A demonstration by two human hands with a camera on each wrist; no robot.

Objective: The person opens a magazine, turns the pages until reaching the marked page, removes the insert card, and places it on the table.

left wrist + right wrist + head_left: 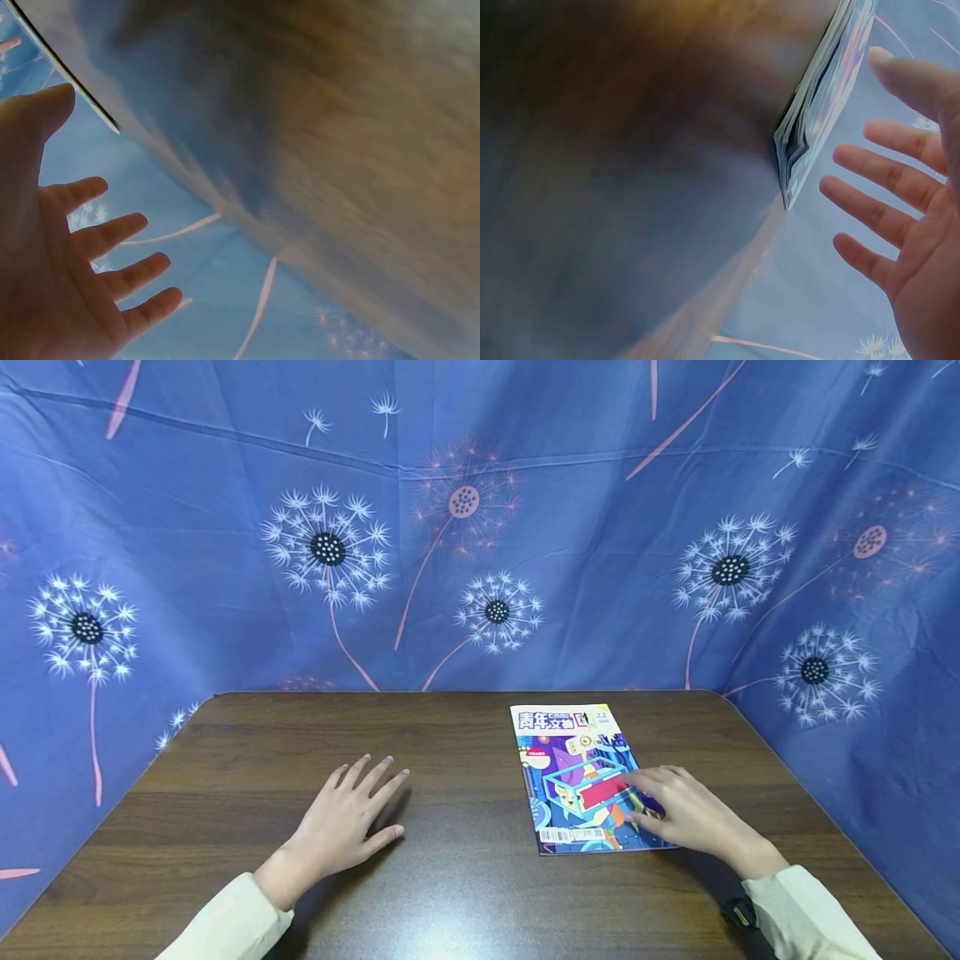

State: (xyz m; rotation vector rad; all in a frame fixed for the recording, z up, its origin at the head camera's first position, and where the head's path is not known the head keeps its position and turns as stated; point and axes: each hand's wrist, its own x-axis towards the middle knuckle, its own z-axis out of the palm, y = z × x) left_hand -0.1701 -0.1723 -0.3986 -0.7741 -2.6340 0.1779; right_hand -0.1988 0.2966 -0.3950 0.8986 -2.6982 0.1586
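A magazine [566, 777] with a colourful blue, purple and red cover lies flat on the wooden table, right of the middle. My right hand [686, 810] reaches over its right edge, fingers extended and spread above the cover. In the right wrist view the magazine's page edges [810, 112] stand a little apart at the corner, and the right hand [922, 202] shows an empty palm. To the left, my left hand [341, 822] is held over the table with fingers spread. The left wrist view shows that hand [67, 247] with nothing in it.
The brown wooden table [247, 777] reflects light near its front. Behind it and along the sides hangs a blue cloth [585, 568] printed with dandelions. A dark band with a small device [741, 912] is at the right wrist.
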